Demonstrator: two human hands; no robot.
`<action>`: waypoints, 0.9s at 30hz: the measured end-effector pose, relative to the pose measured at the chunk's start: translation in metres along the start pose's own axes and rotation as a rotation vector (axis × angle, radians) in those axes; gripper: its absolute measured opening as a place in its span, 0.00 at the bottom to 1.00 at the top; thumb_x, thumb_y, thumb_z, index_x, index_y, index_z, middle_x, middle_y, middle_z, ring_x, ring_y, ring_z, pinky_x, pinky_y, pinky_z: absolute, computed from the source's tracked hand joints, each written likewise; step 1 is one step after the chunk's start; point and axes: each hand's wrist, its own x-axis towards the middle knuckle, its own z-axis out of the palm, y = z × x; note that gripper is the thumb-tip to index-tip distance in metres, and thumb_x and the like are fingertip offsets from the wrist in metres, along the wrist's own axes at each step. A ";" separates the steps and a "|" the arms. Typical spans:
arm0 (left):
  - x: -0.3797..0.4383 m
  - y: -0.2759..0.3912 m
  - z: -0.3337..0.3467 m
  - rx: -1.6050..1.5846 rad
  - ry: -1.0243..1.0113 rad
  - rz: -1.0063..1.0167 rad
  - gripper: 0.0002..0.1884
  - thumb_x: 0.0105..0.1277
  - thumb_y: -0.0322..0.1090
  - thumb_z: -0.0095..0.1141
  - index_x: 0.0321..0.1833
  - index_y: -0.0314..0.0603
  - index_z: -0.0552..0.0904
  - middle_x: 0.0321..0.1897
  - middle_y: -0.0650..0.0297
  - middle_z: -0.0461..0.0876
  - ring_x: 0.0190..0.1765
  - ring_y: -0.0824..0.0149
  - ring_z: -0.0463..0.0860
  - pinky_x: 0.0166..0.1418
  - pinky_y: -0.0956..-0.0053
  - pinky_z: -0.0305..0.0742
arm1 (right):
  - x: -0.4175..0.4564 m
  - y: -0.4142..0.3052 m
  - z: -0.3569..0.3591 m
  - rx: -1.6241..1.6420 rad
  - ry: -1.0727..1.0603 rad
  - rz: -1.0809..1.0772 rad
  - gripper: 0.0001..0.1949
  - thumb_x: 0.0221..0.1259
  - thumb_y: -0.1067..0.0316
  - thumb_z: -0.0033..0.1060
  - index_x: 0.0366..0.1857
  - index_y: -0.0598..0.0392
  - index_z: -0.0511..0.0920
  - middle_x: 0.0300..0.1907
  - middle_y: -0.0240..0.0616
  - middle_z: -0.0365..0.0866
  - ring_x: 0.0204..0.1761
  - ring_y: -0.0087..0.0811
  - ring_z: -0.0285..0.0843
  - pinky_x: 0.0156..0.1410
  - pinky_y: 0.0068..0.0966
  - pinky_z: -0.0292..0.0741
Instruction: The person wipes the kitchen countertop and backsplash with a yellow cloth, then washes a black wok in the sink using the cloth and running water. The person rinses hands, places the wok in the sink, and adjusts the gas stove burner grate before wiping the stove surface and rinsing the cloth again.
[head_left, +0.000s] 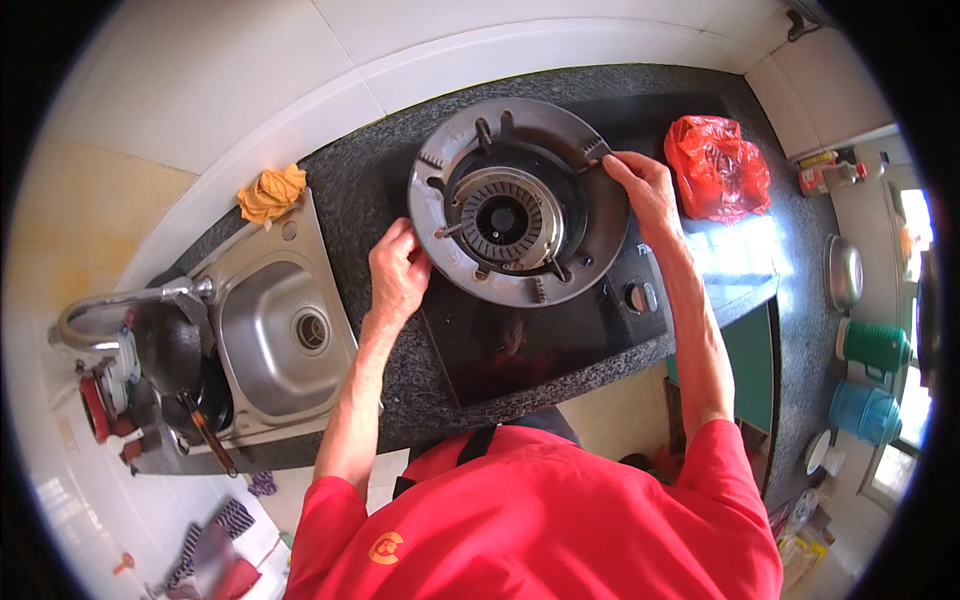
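Both hands grip a round metal pan-support ring (480, 281) with pronged supports around its inner side. My left hand (400, 268) pinches its left rim, and my right hand (646, 191) holds the right rim near one prong. The ring surrounds the gas burner (502, 217) as I look down; whether it touches the stove or is slightly raised I cannot tell. Beneath is a black glass gas hob (517, 352) with a control knob (641, 298) at its front right.
A red plastic bag (718, 171) sits right of the burner. To the left is a steel sink (281, 337) with a faucet (135, 300); an orange cloth (271, 193) lies at its back corner. A wok (169, 349) and other cookware crowd the far left. Dark granite counter (349, 187) surrounds the hob.
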 end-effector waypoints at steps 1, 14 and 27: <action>0.009 -0.003 -0.004 -0.007 -0.039 0.025 0.10 0.46 0.16 0.54 0.33 0.34 0.78 0.29 0.56 0.75 0.32 0.53 0.79 0.33 0.68 0.73 | -0.012 -0.003 0.001 -0.020 0.055 0.023 0.13 0.59 0.63 0.60 0.40 0.63 0.82 0.30 0.32 0.81 0.32 0.18 0.74 0.39 0.17 0.72; 0.110 -0.062 -0.007 -0.287 -0.576 0.230 0.09 0.51 0.20 0.58 0.37 0.35 0.80 0.30 0.58 0.77 0.35 0.62 0.79 0.40 0.73 0.73 | -0.121 0.012 0.046 0.174 0.484 0.112 0.16 0.62 0.59 0.58 0.46 0.61 0.79 0.29 0.24 0.77 0.27 0.14 0.66 0.30 0.14 0.62; 0.133 -0.092 0.008 -0.363 -0.844 0.296 0.11 0.54 0.24 0.61 0.41 0.34 0.80 0.33 0.65 0.75 0.39 0.72 0.77 0.45 0.76 0.72 | -0.171 0.020 0.118 0.261 0.678 0.164 0.15 0.63 0.63 0.56 0.50 0.59 0.76 0.37 0.26 0.79 0.35 0.15 0.72 0.37 0.15 0.69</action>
